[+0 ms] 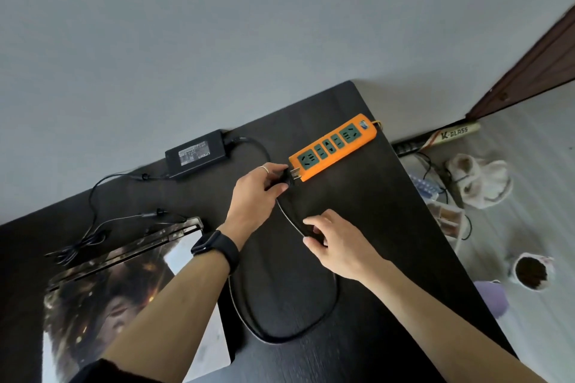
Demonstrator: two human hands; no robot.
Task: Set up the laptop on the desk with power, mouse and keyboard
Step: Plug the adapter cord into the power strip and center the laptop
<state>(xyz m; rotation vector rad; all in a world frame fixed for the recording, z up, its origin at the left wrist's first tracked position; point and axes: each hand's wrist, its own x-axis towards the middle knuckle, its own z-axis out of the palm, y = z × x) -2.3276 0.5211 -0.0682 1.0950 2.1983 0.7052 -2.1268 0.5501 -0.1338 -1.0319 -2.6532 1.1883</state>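
Grips plug (292,176) with left hand (258,193) | pinches cable (287,214) with right hand (336,242) | push pins straight into power strip (334,146), slowly

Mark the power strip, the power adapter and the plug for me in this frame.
power strip (327,146): head view, middle sockets on its top face.
power adapter (196,154): head view, label on the brick's top.
plug (289,178): head view, black body just behind the prongs.

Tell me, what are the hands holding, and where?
The left hand grips the black plug by its body, at the orange power strip's end. The right hand pinches its cable a little further down.
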